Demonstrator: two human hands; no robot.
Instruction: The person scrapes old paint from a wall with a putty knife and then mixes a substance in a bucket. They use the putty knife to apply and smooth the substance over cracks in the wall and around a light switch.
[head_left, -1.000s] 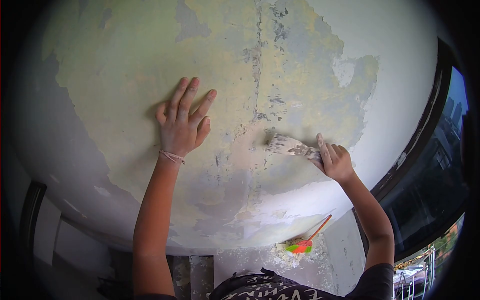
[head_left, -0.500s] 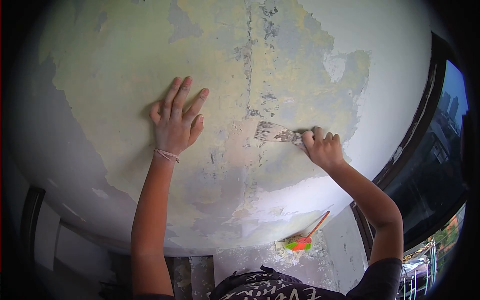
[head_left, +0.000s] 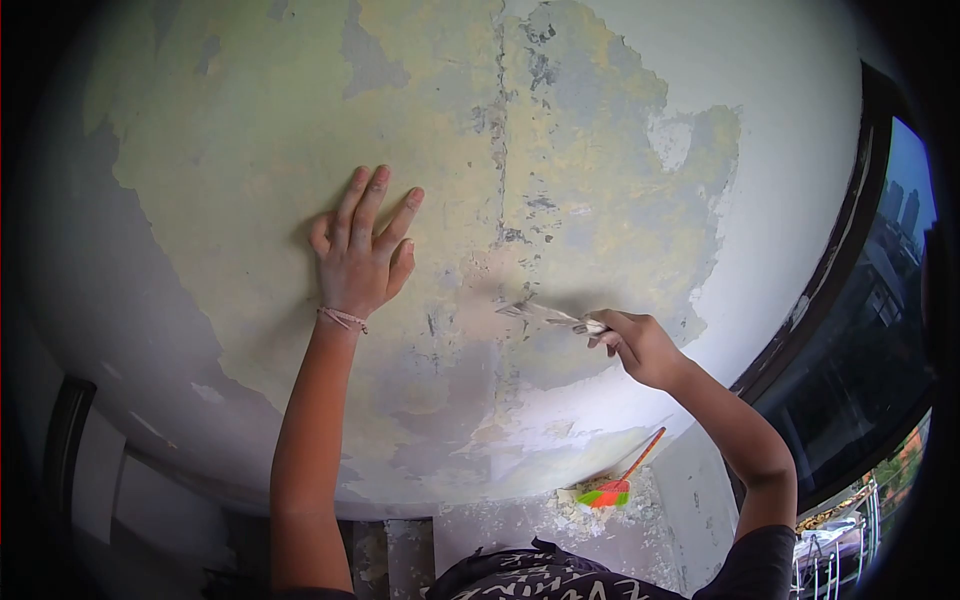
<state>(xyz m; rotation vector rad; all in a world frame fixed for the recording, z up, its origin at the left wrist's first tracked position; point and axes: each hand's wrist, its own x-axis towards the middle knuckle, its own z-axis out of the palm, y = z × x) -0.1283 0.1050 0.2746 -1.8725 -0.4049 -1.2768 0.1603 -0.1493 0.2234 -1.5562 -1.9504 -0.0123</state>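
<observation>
A wall (head_left: 260, 200) with peeled, patchy yellow-green and grey paint fills the view, a rough vertical crack running down its middle. My left hand (head_left: 364, 250) lies against it left of the crack, fingers spread, a thin braided bracelet on the wrist. My right hand (head_left: 645, 347) grips the handle of a putty knife (head_left: 545, 313). The knife's stained blade points left, turned nearly edge-on to me, and its tip overlaps the lower part of the crack. Below the blade the wall is whitish and scraped.
An orange-handled broom (head_left: 610, 492) with red and green bristles stands at the wall's foot among paint flakes (head_left: 570, 515). A dark-framed window (head_left: 840, 330) runs along the right, with a metal rack (head_left: 840, 555) at lower right.
My right hand has moved down and turned, so the blade has gone from flat-facing to nearly edge-on. My left hand stays on the wall; the whole view has shifted slightly.
</observation>
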